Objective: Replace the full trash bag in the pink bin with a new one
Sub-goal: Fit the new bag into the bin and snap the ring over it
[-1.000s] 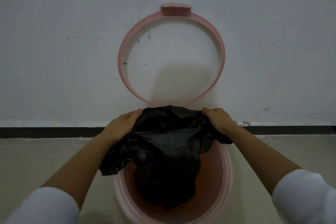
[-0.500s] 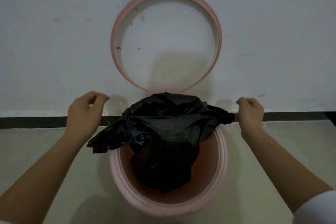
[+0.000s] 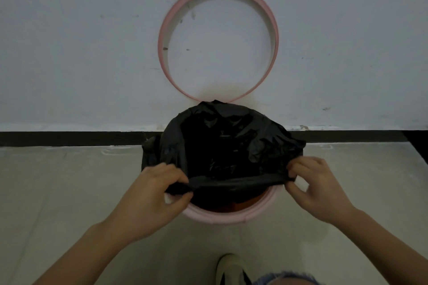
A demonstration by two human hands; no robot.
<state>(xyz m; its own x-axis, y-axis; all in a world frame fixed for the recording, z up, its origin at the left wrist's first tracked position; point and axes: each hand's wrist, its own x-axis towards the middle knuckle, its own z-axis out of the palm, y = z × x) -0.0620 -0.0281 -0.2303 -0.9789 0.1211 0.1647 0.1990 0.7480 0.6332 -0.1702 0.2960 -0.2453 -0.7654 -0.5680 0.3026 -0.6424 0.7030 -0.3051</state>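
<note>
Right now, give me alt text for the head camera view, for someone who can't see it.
Both hands, left and right, pinch the near edge of a black trash bag stretched over a pink bin on the floor. A pink ring-shaped lid stands open against the white wall behind.

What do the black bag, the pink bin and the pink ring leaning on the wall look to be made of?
Black bag: thin plastic film, slightly glossy; it crumples and stretches taut between the left hand and right hand. Pink bin: probably moulded plastic, matte, with a smooth stepped rim. Pink ring: likely the same rigid plastic, uniform colour.
</note>
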